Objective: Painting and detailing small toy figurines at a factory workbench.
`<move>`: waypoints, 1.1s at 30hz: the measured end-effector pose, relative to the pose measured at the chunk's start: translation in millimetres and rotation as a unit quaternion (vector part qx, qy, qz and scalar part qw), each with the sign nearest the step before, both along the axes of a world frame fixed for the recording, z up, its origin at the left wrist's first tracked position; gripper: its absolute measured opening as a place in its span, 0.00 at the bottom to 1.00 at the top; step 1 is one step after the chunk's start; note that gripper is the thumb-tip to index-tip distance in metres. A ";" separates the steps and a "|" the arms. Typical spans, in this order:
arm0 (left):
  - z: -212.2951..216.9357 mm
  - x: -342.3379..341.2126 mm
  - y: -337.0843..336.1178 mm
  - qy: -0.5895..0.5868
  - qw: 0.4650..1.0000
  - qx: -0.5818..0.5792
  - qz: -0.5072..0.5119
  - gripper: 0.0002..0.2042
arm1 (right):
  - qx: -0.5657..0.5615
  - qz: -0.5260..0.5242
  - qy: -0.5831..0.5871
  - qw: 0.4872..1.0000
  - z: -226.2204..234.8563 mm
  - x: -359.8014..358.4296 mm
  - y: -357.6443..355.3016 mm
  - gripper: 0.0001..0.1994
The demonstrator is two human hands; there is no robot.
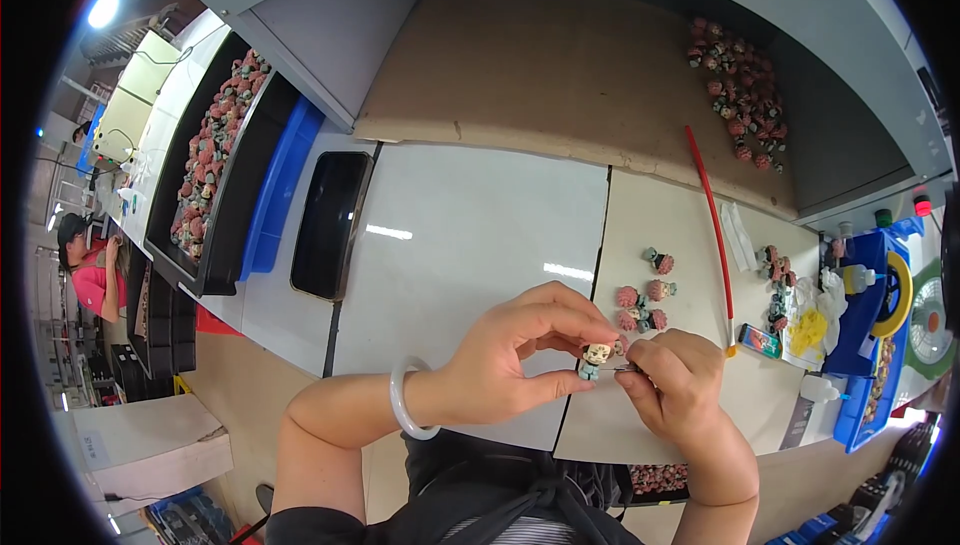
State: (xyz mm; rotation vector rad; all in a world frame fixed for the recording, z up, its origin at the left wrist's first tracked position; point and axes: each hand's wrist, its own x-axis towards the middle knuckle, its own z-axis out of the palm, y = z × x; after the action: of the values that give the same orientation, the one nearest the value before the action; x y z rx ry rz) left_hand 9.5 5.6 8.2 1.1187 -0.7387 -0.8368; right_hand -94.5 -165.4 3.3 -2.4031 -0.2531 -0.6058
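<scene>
- Teal-bodied figurine [589,369], pale-faced, is located between the two hands, above the white tabletop [470,245] near its dark seam; the head is uppermost, and the hand's fingers partly cover it.
- Left hand [500,355]: thumb and fingers closed on the figurine from the side; a pale bracelet [398,400] sits at the wrist.
- Right hand [680,375]: fingers curled in, thumb bent toward them, pinching a small dark item [631,369]; its kind cannot be told at this size, nor whether it touches the figurine.
- Step in hand, by judgement: close handwork on a single piece; left hand appears to steady, right hand appears to do the working.
- Next move, by judgement: calls for a firm left pinch, small controlled motion on the right, and care not to mark the face.
- Beyond the right hand: loose pink-topped figurines [656,261] in a small group; a red-handled brush [712,225] lies farther right, bristles toward the person; a lit phone [760,341] is just beside it.
- Upper right: a heap of figurines [745,95] under the shelf; far left, a filled black tray [225,267] next to a blue tray [285,190].
</scene>
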 end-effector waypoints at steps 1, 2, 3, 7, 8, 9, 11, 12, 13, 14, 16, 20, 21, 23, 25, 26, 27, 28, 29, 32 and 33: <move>-0.2 -0.1 0.1 0.001 1.000 0.003 -0.002 0.20 | 0.000 0.000 0.000 1.000 0.0 0.2 0.4 0.11; -0.1 -0.1 0.0 0.002 1.000 0.003 -0.002 0.20 | -0.003 -0.007 -0.003 1.000 0.1 0.4 0.6 0.11; 0.1 -0.1 -0.2 -0.003 1.000 0.004 -0.001 0.20 | -0.007 -0.014 -0.006 1.000 0.2 0.3 0.5 0.11; -1.8 0.7 1.1 -0.027 1.000 -0.001 0.004 0.20 | -0.027 -0.013 -0.006 1.000 3.2 0.5 0.5 0.11; -1.5 0.8 1.0 -0.027 1.000 0.000 0.004 0.20 | -0.033 -0.015 0.009 0.999 5.5 -0.3 0.8 0.10; -0.7 1.0 0.9 -0.038 0.999 0.004 0.008 0.20 | -0.038 -0.017 0.024 0.999 7.4 -0.9 1.3 0.10; 0.1 1.6 0.5 -0.049 0.999 0.008 0.011 0.21 | -0.050 -0.031 0.016 0.998 9.6 -0.6 3.7 0.10; 0.6 2.3 1.3 -0.097 0.995 0.024 0.019 0.21 | -0.062 -0.044 0.006 0.997 11.1 -0.5 5.0 0.10; -0.1 3.2 1.7 -0.144 0.988 0.042 0.027 0.22 | -0.061 -0.044 0.007 0.997 11.8 -0.8 5.8 0.10; 0.7 3.9 1.3 -0.143 0.988 0.043 0.027 0.22 | -0.088 -0.056 0.009 0.995 13.1 -1.8 6.4 0.10; 4.4 4.7 0.2 -0.196 0.978 0.070 0.034 0.22 | -0.115 -0.069 0.012 0.991 14.7 -2.6 7.3 0.10; 5.1 5.6 -1.5 -0.201 0.977 0.072 0.026 0.23 | -0.120 -0.062 0.040 0.990 16.3 -2.6 6.7 0.10; 6.0 6.7 -1.4 -0.184 0.979 0.085 0.010 0.22 | -0.117 -0.059 0.044 0.990 16.3 -2.3 6.2 0.10; 4.7 5.8 -1.2 -0.167 0.981 0.098 -0.006 0.21 | -0.096 -0.052 0.041 0.993 12.4 -1.6 6.9 0.10; -0.4 3.0 -0.9 -0.045 0.996 0.077 -0.017 0.21 | -0.075 -0.045 0.037 0.995 7.2 0.4 5.3 0.10; -0.7 3.2 -1.1 -0.045 0.996 0.077 -0.017 0.21 | -0.032 -0.036 0.027 0.998 4.6 2.3 1.7 0.11; -0.6 3.6 -1.2 -0.026 0.997 0.069 -0.014 0.21 | 0.011 -0.026 0.017 0.999 3.7 2.9 -1.0 0.12; -1.1 4.3 -1.7 -0.006 0.998 0.061 -0.010 0.20 | 0.010 -0.026 0.016 0.999 3.8 2.8 -2.7 0.12; -2.4 4.8 -2.0 -0.006 0.998 0.060 -0.010 0.20 | 0.037 -0.032 -0.010 0.999 4.1 2.6 -4.1 0.12; -3.3 5.1 -3.2 0.007 0.999 0.046 0.010 0.21 | 0.072 -0.044 -0.039 0.996 4.5 0.1 -1.9 0.10; -0.1 3.8 -3.7 -0.010 0.999 0.044 0.012 0.20 | 0.080 -0.050 -0.042 0.995 4.6 -0.5 -0.7 0.10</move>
State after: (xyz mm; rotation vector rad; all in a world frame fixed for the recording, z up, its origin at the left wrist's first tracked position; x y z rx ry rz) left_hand 13.4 1.9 8.1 1.2141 -0.7095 -0.8443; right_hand -95.0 -166.1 7.8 -2.2489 -0.1149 -0.7452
